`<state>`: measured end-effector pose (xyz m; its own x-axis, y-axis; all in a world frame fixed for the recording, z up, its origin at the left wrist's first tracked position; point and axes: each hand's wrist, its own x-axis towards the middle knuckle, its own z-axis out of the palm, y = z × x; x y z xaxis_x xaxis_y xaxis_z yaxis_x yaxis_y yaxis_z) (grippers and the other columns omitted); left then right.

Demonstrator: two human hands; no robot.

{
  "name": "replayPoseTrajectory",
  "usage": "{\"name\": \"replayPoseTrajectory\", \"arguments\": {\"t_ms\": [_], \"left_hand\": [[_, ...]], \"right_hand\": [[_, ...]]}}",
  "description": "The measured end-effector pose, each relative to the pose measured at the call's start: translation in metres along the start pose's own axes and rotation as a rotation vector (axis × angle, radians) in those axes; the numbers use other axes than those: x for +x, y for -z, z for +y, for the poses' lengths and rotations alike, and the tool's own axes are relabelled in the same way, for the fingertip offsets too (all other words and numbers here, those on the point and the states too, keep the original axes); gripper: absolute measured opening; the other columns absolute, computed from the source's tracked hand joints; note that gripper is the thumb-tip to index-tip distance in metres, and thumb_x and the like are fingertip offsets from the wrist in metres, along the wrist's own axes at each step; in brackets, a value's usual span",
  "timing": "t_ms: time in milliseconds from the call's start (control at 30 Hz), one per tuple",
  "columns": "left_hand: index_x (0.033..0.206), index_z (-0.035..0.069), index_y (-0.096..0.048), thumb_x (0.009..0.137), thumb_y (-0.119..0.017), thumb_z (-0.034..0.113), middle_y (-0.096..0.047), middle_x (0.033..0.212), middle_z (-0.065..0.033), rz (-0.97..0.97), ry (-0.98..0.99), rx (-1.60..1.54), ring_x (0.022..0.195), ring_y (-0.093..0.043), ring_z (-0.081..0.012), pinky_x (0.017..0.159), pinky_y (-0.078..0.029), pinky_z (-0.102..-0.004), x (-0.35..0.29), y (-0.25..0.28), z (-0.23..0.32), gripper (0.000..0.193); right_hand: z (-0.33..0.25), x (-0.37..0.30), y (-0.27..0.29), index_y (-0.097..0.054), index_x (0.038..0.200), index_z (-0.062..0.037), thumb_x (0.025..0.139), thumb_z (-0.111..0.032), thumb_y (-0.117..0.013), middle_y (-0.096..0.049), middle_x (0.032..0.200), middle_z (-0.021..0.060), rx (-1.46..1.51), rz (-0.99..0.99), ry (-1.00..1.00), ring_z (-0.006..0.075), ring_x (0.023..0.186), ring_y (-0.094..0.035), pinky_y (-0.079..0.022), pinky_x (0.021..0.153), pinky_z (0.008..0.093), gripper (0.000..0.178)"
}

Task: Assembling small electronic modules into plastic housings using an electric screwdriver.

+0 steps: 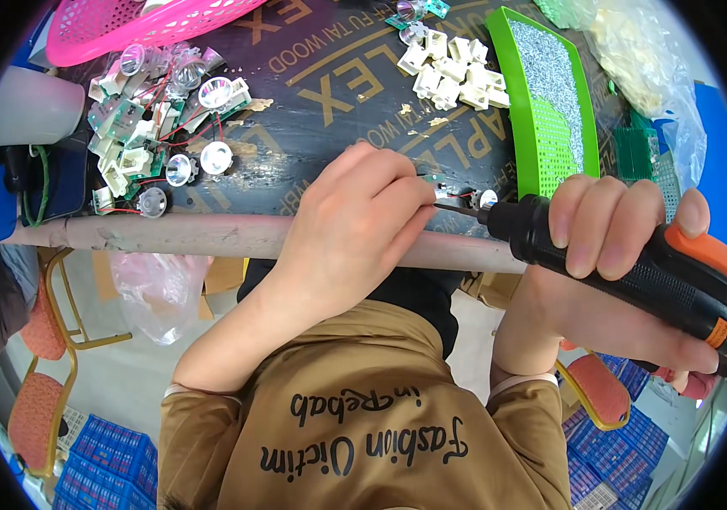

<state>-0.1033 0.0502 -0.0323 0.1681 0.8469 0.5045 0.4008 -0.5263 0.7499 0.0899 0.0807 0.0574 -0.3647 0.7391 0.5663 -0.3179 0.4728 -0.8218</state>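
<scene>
My right hand grips a black and orange electric screwdriver, its thin bit pointing left. The bit's end reaches the closed fingertips of my left hand, at the table's near edge. What those fingers pinch is hidden. Just behind the fingertips lies a small green circuit board, partly covered by the hand. Thin wires run from beside it to a clear round LED lens, close to the screwdriver's nose.
A green tray of small silvery screws stands behind my right hand. White plastic housings lie to its left. At left are a pile of wired lenses and boards, a pink basket and a whitish container. Plastic bags sit far right.
</scene>
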Motion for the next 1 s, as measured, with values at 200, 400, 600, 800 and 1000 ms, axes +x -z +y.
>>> {"name": "replayPoseTrajectory", "arguments": {"t_ms": [200, 400, 600, 800, 1000], "left_hand": [[0.088, 0.006, -0.067, 0.067, -0.079, 0.004, -0.062, 0.087, -0.0079, -0.031, -0.039, 0.016, 0.077, -0.058, -0.0281, 0.065, -0.048, -0.0364, -0.001, 0.002, -0.001, 0.025], [0.103, 0.006, -0.064, 0.067, -0.078, 0.006, -0.059, 0.094, -0.009, -0.071, 0.084, 0.096, 0.088, -0.056, -0.0313, 0.074, -0.048, -0.0393, 0.003, -0.001, 0.002, 0.039], [0.092, 0.002, -0.056, 0.073, -0.07, 0.004, -0.051, 0.091, -0.0124, -0.219, 0.09, 0.141, 0.09, -0.05, -0.0306, 0.081, -0.045, -0.039, 0.002, 0.0, 0.0, 0.024], [0.087, 0.002, -0.054, 0.073, -0.069, 0.004, -0.05, 0.088, -0.0121, -0.226, 0.093, 0.147, 0.088, -0.05, -0.0302, 0.081, -0.045, -0.0387, 0.003, -0.001, -0.001, 0.02], [0.087, 0.002, -0.055, 0.074, -0.069, 0.005, -0.051, 0.088, -0.0118, -0.222, 0.098, 0.145, 0.089, -0.051, -0.0292, 0.082, -0.045, -0.0379, 0.003, -0.001, 0.0, 0.019]], "right_hand": [[-0.009, 0.01, -0.014, -0.05, 0.118, -0.012, 0.067, -0.084, -0.061, -0.053, 0.072, -0.0002, -0.008, -0.017, -0.091, 0.0126, 0.055, -0.05, -0.038, 0.054, 0.029, 0.088], [-0.003, 0.009, -0.015, -0.05, 0.119, -0.0119, 0.067, -0.084, -0.061, -0.052, 0.072, 0.0004, 0.029, 0.021, -0.041, 0.0136, 0.055, -0.049, -0.038, 0.054, 0.0292, 0.09], [0.002, 0.005, -0.031, -0.048, 0.124, -0.0117, 0.066, -0.085, -0.06, -0.053, 0.074, 0.002, -0.038, 0.07, -0.069, 0.0155, 0.056, -0.05, -0.04, 0.057, 0.0313, 0.094], [0.005, 0.005, -0.033, -0.046, 0.125, -0.012, 0.064, -0.088, -0.059, -0.053, 0.074, 0.0024, -0.037, 0.058, -0.095, 0.0165, 0.057, -0.051, -0.042, 0.058, 0.0324, 0.098], [0.007, 0.007, -0.033, -0.044, 0.126, -0.0123, 0.062, -0.09, -0.057, -0.053, 0.074, 0.0029, -0.04, 0.042, -0.12, 0.0174, 0.057, -0.051, -0.044, 0.059, 0.0335, 0.102]]}}
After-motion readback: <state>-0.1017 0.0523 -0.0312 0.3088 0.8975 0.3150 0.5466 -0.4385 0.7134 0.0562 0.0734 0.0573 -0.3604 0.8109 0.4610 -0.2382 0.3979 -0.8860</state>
